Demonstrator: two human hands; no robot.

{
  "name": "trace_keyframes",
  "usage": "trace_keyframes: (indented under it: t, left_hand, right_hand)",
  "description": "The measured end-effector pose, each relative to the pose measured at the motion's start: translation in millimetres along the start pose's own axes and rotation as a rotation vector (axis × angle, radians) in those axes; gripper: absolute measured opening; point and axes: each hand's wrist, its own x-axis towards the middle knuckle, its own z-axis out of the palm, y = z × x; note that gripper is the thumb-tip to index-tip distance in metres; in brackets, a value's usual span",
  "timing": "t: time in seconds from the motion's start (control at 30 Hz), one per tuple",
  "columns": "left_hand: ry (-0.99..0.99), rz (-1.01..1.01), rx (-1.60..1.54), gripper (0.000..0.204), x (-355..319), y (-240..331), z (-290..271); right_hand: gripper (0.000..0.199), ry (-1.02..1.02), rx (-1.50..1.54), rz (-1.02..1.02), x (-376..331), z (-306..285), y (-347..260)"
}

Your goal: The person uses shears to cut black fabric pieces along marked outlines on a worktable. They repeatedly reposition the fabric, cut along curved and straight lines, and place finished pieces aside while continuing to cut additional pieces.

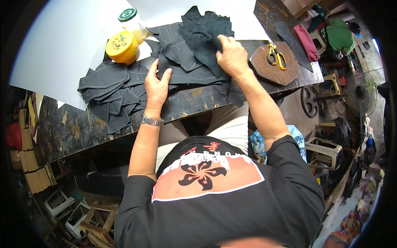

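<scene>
My left hand grips the left edge of a long black leather-like piece with pale outlines, thumb on one side and fingers on the other. My right hand, slightly blurred, has its fingers curled on a crumpled dark hide with ragged edges, which lies at the far side. Between my hands, a smaller outlined cut piece rests on the long one. Many more black cut pieces lie in an overlapping heap left of my left hand. The undersides of the held pieces are hidden.
A yellow round tub and a green-lidded jar stand behind the heap. Yellow-handled scissors rest on a brown board at right. The worn black table ends before my lap. A fan stands farther right.
</scene>
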Motion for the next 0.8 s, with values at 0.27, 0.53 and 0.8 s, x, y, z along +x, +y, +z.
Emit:
trace_keyframes:
  t: [0.27,0.53,0.8]
  left_hand:
    - [-0.011,0.023,0.037,0.045,-0.2,4.2,1.1]
    - [-0.027,0.061,0.011,0.046,-0.9,5.4,1.3]
    - [-0.002,0.11,0.155,0.045,3.4,1.7,2.1]
  right_hand:
    - [0.071,0.623,0.244,0.327,-31.6,-36.1,59.0]
    - [0.025,0.232,0.481,-0.482,-68.2,-12.7,-38.8]
    - [0.07,0.101,0.071,0.174,47.7,15.6,77.8]
